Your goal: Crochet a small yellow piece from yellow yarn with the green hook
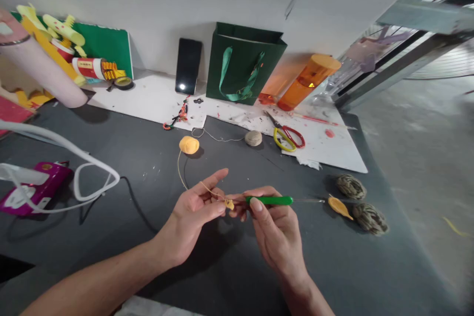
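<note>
My left hand (188, 215) pinches a small yellow crocheted piece (229, 204) between thumb and fingers, its index finger raised with yarn over it. That yarn runs back to a yellow yarn ball (189, 145) on the dark table. In my right hand (276, 229) is a green-handled crochet hook (272, 200), held with thumb and fingers; its tip meets the yellow piece. Right of this hand lie a thin metal needle or hook (309, 201) and an orange leaf-shaped piece (339, 207).
Grey yarn bundles (371, 218) lie at the right. Behind are scissors (289, 138), a beige yarn ball (254, 138), a green bag (244, 64), an orange bottle (307, 82) and a phone (188, 65). At left, a white cable (99, 160) loops beside a purple device (37, 187).
</note>
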Tool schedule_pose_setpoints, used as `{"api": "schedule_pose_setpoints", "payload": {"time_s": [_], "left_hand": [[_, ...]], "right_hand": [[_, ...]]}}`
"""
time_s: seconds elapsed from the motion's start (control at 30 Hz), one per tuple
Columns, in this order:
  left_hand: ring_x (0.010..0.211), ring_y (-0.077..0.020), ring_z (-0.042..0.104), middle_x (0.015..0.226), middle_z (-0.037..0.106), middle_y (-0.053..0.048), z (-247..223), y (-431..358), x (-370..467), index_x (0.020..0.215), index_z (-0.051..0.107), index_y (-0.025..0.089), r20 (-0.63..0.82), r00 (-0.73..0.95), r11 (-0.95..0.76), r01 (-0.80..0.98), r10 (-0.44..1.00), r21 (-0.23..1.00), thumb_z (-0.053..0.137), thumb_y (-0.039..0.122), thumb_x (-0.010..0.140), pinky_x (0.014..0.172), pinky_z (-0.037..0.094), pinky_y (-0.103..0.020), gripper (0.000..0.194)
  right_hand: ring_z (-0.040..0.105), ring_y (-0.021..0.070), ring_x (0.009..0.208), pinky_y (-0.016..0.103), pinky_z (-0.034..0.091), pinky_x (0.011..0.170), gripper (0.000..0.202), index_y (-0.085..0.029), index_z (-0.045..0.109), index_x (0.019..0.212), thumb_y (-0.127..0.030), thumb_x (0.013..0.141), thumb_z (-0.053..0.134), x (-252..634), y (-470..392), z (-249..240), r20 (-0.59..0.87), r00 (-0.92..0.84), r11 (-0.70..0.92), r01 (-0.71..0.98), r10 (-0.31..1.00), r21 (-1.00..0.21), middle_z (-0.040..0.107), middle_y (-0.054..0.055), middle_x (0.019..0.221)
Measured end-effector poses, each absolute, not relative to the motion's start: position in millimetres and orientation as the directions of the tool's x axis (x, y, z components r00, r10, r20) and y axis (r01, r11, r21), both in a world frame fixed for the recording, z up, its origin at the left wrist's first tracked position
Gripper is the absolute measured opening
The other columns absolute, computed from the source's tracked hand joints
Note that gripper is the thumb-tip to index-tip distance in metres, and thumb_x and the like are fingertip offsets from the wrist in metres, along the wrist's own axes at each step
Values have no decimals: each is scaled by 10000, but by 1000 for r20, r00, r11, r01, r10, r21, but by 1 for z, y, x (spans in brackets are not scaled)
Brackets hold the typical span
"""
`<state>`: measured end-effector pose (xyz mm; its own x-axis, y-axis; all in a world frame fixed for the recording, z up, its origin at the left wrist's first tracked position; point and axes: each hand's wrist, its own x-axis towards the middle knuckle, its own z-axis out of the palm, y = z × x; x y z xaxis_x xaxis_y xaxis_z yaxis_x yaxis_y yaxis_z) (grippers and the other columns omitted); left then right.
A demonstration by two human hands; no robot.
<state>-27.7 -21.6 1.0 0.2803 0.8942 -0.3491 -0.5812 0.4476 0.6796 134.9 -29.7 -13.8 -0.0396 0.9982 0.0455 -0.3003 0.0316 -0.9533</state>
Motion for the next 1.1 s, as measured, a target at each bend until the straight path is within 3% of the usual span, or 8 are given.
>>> {"api": "schedule_pose_setpoints", "payload": {"time_s": [0.43,0.77,0.97,1.1], "left_hand": [[736,-131,556,757,570,37,-1,-21,-28,1188,755,293,-373,249,448,-539,894,713,901,332,678,744,373,-317,532],[712,-122,532,741,606,38,0,-20,-28,1156,766,296,-348,264,437,-551,899,711,894,327,695,730,363,-317,480],[757,-159,577,748,646,30,-2,-22,-27,1230,725,281,-332,284,437,-562,899,702,881,317,718,833,398,-381,536],[736,-144,582,747,664,30,2,-22,-27,1289,685,271,-330,273,429,-575,904,697,883,269,720,801,420,-355,602]], "right_hand": [[745,154,729,265,561,619,94,-263,626,1018,-309,1034,546,132,-32,-11,172,-18,164,-204,985,-965,812,25,913],[728,166,631,280,536,563,179,-247,621,960,-424,963,648,131,-29,-9,39,1,37,-328,999,-944,809,35,859],[697,142,575,250,512,540,196,-242,660,915,-428,908,723,127,-25,-6,-62,-16,-62,-457,998,-887,805,18,802],[680,139,560,253,524,552,230,-235,680,890,-438,853,780,127,-24,-6,-130,-10,-117,-503,991,-856,804,23,797]]}}
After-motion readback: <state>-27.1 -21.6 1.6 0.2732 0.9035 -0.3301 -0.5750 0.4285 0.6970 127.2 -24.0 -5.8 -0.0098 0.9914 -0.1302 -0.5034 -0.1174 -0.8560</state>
